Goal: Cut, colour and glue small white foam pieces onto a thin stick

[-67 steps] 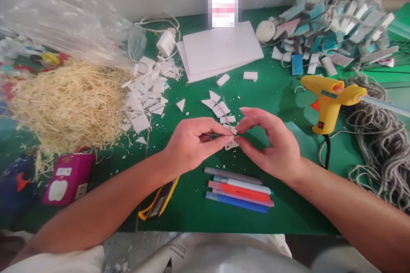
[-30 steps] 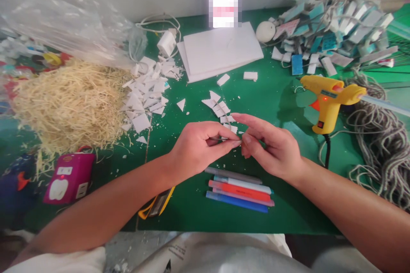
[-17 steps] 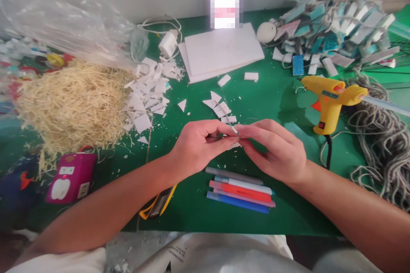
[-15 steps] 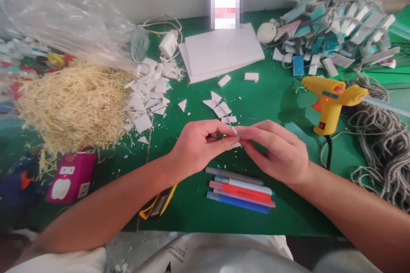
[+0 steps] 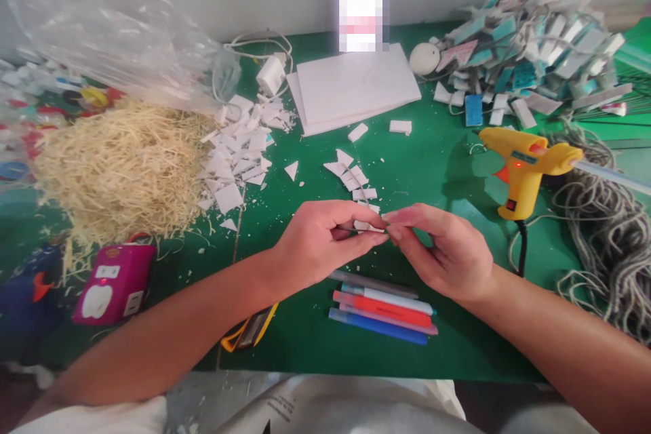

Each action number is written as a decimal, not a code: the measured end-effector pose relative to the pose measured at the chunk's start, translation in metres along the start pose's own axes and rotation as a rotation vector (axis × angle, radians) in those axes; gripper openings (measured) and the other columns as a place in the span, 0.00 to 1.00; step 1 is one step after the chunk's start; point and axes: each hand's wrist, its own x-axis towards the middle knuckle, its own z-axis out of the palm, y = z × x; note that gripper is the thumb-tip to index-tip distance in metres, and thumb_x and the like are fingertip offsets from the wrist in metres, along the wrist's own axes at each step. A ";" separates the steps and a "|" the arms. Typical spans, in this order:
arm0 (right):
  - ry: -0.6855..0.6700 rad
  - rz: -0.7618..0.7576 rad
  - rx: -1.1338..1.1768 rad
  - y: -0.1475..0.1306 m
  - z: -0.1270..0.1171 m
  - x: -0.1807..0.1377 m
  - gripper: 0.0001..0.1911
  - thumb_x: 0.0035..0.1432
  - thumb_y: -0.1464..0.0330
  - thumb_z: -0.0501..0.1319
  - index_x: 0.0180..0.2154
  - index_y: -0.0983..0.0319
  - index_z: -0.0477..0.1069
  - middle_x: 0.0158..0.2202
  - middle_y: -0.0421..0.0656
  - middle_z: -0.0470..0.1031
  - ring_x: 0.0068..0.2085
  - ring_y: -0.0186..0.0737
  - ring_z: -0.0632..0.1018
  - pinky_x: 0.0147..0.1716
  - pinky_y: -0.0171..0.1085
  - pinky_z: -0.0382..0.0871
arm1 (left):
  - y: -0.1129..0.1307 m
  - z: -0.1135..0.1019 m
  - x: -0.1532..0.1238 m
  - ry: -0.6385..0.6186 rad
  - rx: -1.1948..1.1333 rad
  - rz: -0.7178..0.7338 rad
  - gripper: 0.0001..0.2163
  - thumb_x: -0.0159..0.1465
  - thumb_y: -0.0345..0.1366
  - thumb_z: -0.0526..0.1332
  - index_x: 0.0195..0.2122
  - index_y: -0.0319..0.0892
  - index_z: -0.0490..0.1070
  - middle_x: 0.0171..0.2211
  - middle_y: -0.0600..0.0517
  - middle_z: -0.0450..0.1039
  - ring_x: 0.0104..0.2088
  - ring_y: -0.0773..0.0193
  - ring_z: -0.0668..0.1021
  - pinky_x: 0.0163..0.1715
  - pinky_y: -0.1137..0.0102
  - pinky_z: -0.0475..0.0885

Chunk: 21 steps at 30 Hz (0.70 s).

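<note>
My left hand (image 5: 320, 241) and my right hand (image 5: 443, 252) meet fingertip to fingertip over the green mat (image 5: 315, 332). Both are pinched closed on a small white foam piece (image 5: 367, 225) held between them; a thin grey cord (image 5: 359, 183) runs back from it across loose white foam scraps (image 5: 350, 175). Most of the piece is hidden by my fingers. Several coloured pens (image 5: 382, 305) lie just below my hands.
A yellow glue gun (image 5: 523, 163) stands at the right beside a heap of grey cord (image 5: 610, 244). White foam sheets (image 5: 353, 85), a scrap pile (image 5: 239, 149), straw (image 5: 112, 169), a pink box (image 5: 112, 283), a yellow utility knife (image 5: 249, 329) and a pile of finished tags (image 5: 523, 47) surround the mat.
My right fingers, spread a second ago, have closed onto the piece against my left fingertips. The view has tilted slightly, so everything sits a little lower.
</note>
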 end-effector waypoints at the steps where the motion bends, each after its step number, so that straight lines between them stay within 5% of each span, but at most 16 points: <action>1: -0.006 0.006 0.003 -0.001 0.000 0.000 0.14 0.65 0.79 0.59 0.47 0.56 0.69 0.38 0.41 0.86 0.32 0.34 0.85 0.32 0.30 0.83 | 0.000 0.000 0.000 -0.010 0.003 0.007 0.05 0.60 0.33 0.68 0.37 0.41 0.83 0.16 0.60 0.66 0.17 0.75 0.59 0.16 0.78 0.56; 10: 0.038 0.014 0.012 -0.005 -0.001 -0.002 0.18 0.64 0.78 0.61 0.51 0.54 0.68 0.38 0.39 0.86 0.24 0.31 0.82 0.25 0.28 0.80 | 0.003 0.006 -0.001 -0.011 -0.019 0.098 0.04 0.62 0.29 0.66 0.32 0.40 0.82 0.21 0.57 0.73 0.18 0.76 0.63 0.18 0.79 0.59; 14: 0.064 0.065 0.033 -0.002 0.000 -0.003 0.18 0.65 0.78 0.61 0.52 0.54 0.69 0.27 0.33 0.81 0.18 0.30 0.74 0.20 0.30 0.74 | 0.002 0.003 0.001 0.018 -0.085 0.000 0.04 0.60 0.34 0.68 0.32 0.41 0.82 0.22 0.55 0.76 0.20 0.73 0.68 0.19 0.79 0.63; 17: 0.152 0.063 0.068 0.004 0.002 -0.002 0.21 0.63 0.74 0.64 0.56 0.55 0.68 0.29 0.37 0.79 0.24 0.34 0.76 0.25 0.34 0.77 | 0.001 0.000 0.004 0.092 -0.104 -0.081 0.05 0.60 0.36 0.69 0.32 0.41 0.83 0.24 0.53 0.79 0.21 0.71 0.72 0.20 0.77 0.66; 21: 0.104 0.045 0.022 0.009 0.003 0.002 0.27 0.58 0.75 0.68 0.57 0.55 0.68 0.42 0.44 0.81 0.38 0.42 0.83 0.38 0.41 0.83 | -0.004 -0.003 0.005 0.126 -0.107 -0.112 0.06 0.59 0.38 0.70 0.31 0.41 0.83 0.20 0.54 0.75 0.19 0.72 0.69 0.18 0.77 0.63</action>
